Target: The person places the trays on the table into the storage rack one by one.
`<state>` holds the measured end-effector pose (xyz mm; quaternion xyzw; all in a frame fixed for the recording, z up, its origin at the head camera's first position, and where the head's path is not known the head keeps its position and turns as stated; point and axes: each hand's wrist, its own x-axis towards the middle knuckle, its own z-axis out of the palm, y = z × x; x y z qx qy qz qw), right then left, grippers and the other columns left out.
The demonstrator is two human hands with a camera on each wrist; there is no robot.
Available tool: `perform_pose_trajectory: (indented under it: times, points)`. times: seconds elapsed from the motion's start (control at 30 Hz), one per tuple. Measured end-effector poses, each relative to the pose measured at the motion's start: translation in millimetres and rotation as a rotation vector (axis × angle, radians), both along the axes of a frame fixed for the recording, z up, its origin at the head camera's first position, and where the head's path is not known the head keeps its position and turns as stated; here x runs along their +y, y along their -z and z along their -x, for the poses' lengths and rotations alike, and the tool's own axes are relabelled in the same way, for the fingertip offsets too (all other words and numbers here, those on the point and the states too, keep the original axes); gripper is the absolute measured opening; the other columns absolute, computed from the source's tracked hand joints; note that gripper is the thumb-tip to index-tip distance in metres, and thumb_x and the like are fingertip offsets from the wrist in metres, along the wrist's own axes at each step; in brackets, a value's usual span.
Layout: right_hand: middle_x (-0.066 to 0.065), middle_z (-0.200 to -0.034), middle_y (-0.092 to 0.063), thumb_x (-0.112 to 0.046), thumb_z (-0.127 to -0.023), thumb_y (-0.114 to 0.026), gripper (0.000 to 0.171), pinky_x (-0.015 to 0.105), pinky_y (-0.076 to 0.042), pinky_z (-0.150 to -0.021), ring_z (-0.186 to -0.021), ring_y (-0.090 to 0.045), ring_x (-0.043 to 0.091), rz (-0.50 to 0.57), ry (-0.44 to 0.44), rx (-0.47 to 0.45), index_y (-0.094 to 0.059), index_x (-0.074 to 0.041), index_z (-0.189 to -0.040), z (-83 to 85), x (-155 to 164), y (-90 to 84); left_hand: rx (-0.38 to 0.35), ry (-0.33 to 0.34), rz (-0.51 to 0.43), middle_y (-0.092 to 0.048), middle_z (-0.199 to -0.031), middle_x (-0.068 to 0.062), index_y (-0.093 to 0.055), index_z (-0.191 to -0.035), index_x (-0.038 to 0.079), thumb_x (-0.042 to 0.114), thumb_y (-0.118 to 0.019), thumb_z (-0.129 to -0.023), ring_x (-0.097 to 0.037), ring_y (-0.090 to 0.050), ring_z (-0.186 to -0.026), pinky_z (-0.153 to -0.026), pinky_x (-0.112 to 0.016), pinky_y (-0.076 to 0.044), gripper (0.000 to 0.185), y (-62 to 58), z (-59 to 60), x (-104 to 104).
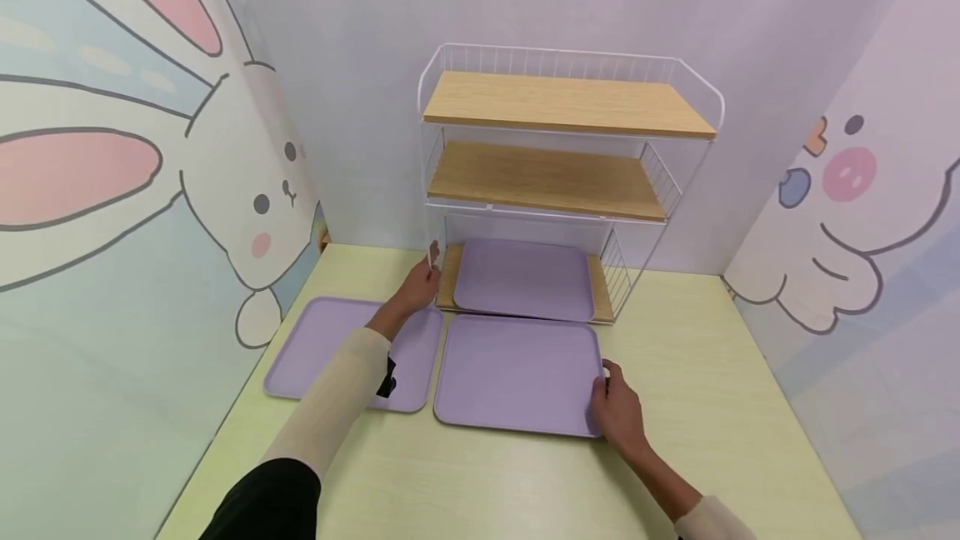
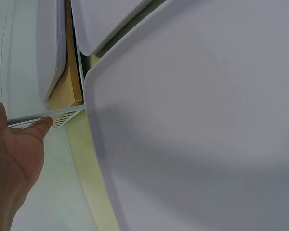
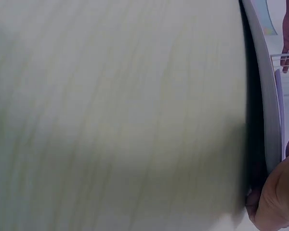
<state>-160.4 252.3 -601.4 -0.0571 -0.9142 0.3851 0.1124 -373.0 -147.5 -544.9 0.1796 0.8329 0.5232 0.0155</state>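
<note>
The right hand (image 1: 618,413) grips the near right edge of the middle tray (image 1: 517,373), which lies flat on the table (image 1: 712,407) just in front of the rack (image 1: 558,182). To lift it well, the thumb likely needs to stay on top with the fingers under the rim, keeping the tray level. The left tray (image 1: 315,340) lies beside it. Farther off, the left hand (image 1: 416,288) holds the rack's left front wire post, fingers curled around it, steadying the frame. A third tray (image 1: 525,277) already fills the bottom shelf.
</note>
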Motion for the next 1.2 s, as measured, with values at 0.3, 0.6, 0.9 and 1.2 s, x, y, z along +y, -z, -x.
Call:
perform_pose_trajectory:
  times: [0.3, 0.6, 0.9, 1.2]
  points:
    - [0.033, -0.154, -0.065, -0.035, -0.123, -0.036, 0.055, 0.048, -0.053, -0.102, -0.133, -0.067, 0.044, 0.234, 0.036, -0.261, -0.037, -0.011, -0.173, -11.4, -1, -10.8, -0.037, -0.035, 0.04, -0.02, -0.185, -0.033, -0.004, -0.179, -0.003, 0.014, -0.028, -0.121, -0.015, -0.043, -0.066, -0.068, -0.03, -0.043, 0.065, -12.8, -9.3, 4]
    - [0.035, -0.17, -0.047, -0.026, -0.114, -0.068, 0.073, 0.025, -0.057, -0.08, -0.105, -0.073, 0.025, 0.477, 0.099, -0.253, -0.036, -0.012, -0.178, -11.9, 1, -6.1, -0.066, -0.045, 0.042, -0.017, -0.187, -0.03, -0.002, -0.18, 0.001, 0.014, -0.027, -0.122, -0.012, -0.042, -0.067, -0.071, -0.029, -0.043, 0.064, -14.5, -12.8, 7]
    - [0.042, -0.163, -0.051, -0.022, -0.108, -0.078, 0.08, 0.026, -0.062, -0.07, -0.085, -0.073, 0.009, 0.613, 0.161, -0.29, -0.039, -0.02, -0.177, -15.0, 7, -11.2, -0.048, -0.047, 0.073, -0.019, -0.185, -0.032, -0.004, -0.179, -0.002, 0.013, -0.028, -0.122, -0.045, -0.066, -0.116, -0.1, -0.039, -0.052, 0.064, -12.5, -11.1, 8]
    - [0.041, -0.168, -0.045, -0.017, -0.107, -0.078, 0.083, 0.03, -0.065, -0.071, -0.085, -0.075, 0.009, 0.731, 0.174, -0.317, -0.037, -0.024, -0.178, -6.0, 17, -46.2, -0.071, -0.035, 0.052, -0.018, -0.186, -0.031, -0.001, -0.181, 0.002, 0.016, -0.026, -0.123, -0.009, -0.038, -0.061, -0.068, -0.029, -0.042, 0.064, -15.6, -11.9, 6]
